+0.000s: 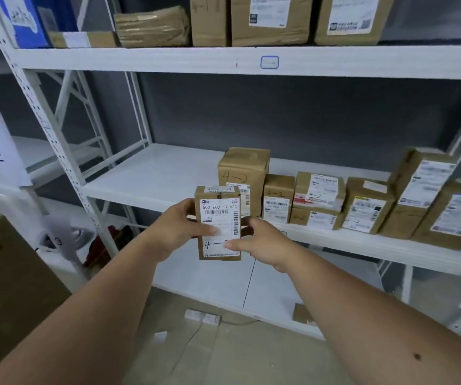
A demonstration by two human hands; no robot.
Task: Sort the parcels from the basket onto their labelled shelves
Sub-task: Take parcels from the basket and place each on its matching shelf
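Note:
A small brown parcel (pixel 218 215) with a white shipping label and a handwritten "4-" mark stands upright in front of the middle shelf (pixel 154 176). My left hand (pixel 179 226) grips its left side, thumb across the label. My right hand (pixel 259 243) holds its lower right edge, thumb on the front. Behind it on the middle shelf stand several brown parcels marked "4-2", such as a taller one (pixel 243 173) and a small one (pixel 278 198).
The upper shelf (pixel 168 58) carries several brown boxes and a small blue-edged tag (pixel 269 62). A large cardboard box (pixel 7 273) stands at the left. A power strip (pixel 201 316) and cable lie on the floor under the lowest shelf (pixel 209 276).

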